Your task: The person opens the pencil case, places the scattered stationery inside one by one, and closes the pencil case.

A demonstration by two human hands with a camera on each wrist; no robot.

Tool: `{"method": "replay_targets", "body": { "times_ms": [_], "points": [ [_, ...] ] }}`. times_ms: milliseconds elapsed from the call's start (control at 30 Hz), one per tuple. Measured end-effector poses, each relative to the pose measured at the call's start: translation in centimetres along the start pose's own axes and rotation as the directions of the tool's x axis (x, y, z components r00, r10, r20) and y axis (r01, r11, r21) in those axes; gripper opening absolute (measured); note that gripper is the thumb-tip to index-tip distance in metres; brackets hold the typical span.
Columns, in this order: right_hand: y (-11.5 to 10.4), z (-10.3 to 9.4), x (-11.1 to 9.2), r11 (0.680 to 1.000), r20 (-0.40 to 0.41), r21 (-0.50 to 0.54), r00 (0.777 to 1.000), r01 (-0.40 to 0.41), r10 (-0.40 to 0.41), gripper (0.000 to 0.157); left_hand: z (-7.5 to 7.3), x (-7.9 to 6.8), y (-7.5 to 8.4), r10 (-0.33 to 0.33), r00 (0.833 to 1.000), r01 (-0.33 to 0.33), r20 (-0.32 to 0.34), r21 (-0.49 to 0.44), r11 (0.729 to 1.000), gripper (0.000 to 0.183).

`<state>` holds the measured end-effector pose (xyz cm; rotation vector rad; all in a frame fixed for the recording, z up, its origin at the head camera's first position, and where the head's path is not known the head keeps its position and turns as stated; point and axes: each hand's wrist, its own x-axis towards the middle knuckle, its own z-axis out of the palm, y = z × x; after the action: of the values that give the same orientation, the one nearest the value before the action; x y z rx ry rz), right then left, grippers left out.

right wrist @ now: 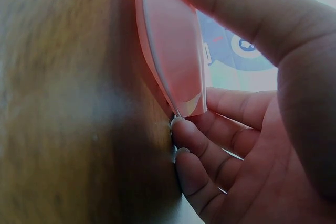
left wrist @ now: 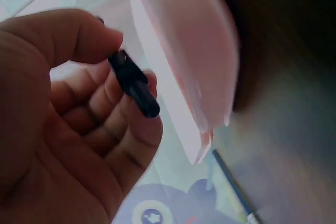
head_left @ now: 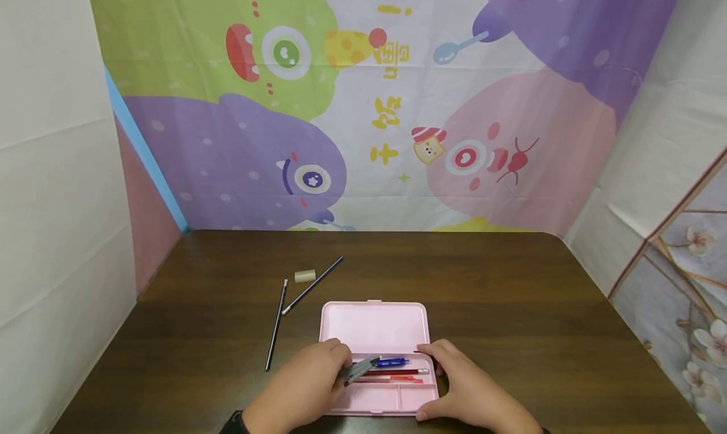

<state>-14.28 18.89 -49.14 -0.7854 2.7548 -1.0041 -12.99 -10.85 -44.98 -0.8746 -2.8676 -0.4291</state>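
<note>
Clearly, the left grip (head_left: 311, 383) pinches a grey-and-black pen-like piece (head_left: 361, 371) between thumb and fingers, one dark end poking out in the left wrist view; piece slants over the left part of an open pink pencil case (head_left: 372, 328), whether touching the contents, cannot tell. Right grip (head_left: 468, 383) holds the case at its right end, thumb at the near corner, fingertips by the far side near the hinge. Lid lies back, away from the person. In the long compartment: blue pen (head_left: 392, 362), red pencil (head_left: 397, 371), red-and-clear pen (head_left: 392, 380); nearer the person, a low divider splits a narrower strip. On the dark wooden surface (head_left: 539, 320), left of the case: black pencil (head_left: 276, 327), blue pencil (head_left: 315, 284), small cream block (head_left: 305, 275), probably an eraser. Handling, by judgement: pen-like piece light, stiff, smooth, apt to roll or twist in a pinch; best taken around mid-barrel, clear of the clip-like part. Case looks like thin hard plastic, light enough to skid if nudged, hinge likely its weak point; steadying by the tray's end walls seems sounder than by the lid
</note>
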Motion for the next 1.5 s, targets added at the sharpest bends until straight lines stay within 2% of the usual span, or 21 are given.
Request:
{"method": "replay_targets", "body": {
  "times_ms": [100, 167, 267, 400, 500, 667, 767, 967, 1200, 1333, 1500],
  "points": [
    [0.0, 0.0, 0.0, 1.0, 0.003, 0.002, 1.0, -0.005, 0.005, 0.097, 0.3, 0.2, 0.2, 0.065, 0.996, -0.072, 0.063, 0.114, 0.991, 0.015],
    [0.0, -0.1, 0.0, 1.0, 0.002, 0.003, 1.0, 0.001, -0.001, 0.097, 0.3, 0.4, 0.4, 0.1, 0.991, -0.116, 0.088, 0.192, 0.975, 0.012],
    [0.0, -0.1, -0.1, 1.0, -0.003, 0.004, 1.0, 0.012, -0.012, 0.097, 0.4, 0.6, 0.6, 0.148, 0.984, -0.169, 0.096, 0.279, 0.945, 0.011],
    [-0.1, -0.1, -0.1, 1.0, -0.001, 0.008, 1.0, 0.008, -0.008, 0.097, 0.2, 0.7, 1.0, 0.175, 0.98, -0.197, 0.095, 0.332, 0.922, 0.01],
    [-0.1, -0.1, -0.1, 1.0, 0.004, 0.006, 1.0, -0.003, 0.003, 0.097, 0.2, 0.7, 1.1, 0.175, 0.978, -0.205, 0.116, 0.347, 0.915, 0.01],
    [-0.1, -0.1, 0.0, 1.0, 0.002, 0.004, 1.0, 0.009, -0.009, 0.097, 0.5, 0.9, 1.2, 0.153, 0.967, -0.219, 0.204, 0.359, 0.907, 0.014],
    [-0.1, -0.2, 0.0, 1.0, 0.004, 0.009, 1.0, 0.013, -0.013, 0.097, 0.6, 0.9, 1.2, 0.148, 0.962, -0.225, 0.231, 0.355, 0.907, 0.014],
    [-0.2, -0.3, 0.0, 1.0, 0.002, 0.01, 1.0, 0.009, -0.009, 0.099, 0.4, 0.5, 1.3, 0.149, 0.966, -0.219, 0.21, 0.364, 0.905, 0.012],
    [0.0, -0.1, 0.0, 1.0, -0.002, 0.009, 1.0, 0.017, -0.017, 0.097, 0.4, 0.3, 1.5, 0.15, 0.961, -0.229, 0.234, 0.361, 0.904, 0.013],
    [0.0, -0.1, 0.0, 1.0, 0.003, 0.015, 1.0, 0.012, -0.012, 0.097, 0.4, 0.1, 1.8, 0.168, 0.967, -0.23, 0.193, 0.365, 0.902, 0.009],
    [-0.1, -0.1, 0.0, 1.0, 0.004, 0.018, 1.0, 0.007, -0.007, 0.097, 0.5, 0.0, 2.1, 0.196, 0.964, -0.248, 0.179, 0.342, 0.906, 0.006]
  ]
}}
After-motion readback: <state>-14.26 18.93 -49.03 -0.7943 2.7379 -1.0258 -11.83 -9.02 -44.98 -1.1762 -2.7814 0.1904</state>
